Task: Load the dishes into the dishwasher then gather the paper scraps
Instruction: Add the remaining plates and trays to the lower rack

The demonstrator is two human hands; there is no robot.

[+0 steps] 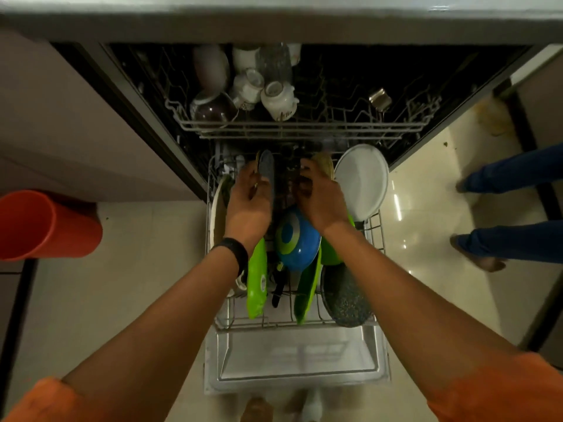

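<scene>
I see the bottom rack (377,234) pulled out over the open door (298,357). In it stand a white plate (362,181), a grey plate (267,172), a blue bowl (297,239), green plates (256,284) and a speckled pan (344,300). Cups (278,100) sit in the top rack (304,127).

Dim, soft focus — floor (405,226) glare, edges bowed.

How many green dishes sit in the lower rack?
3. Left green dish by the left wrist; middle green dish beside the blue bowl; right green dish under the right wrist. Others may be hidden.
</scene>
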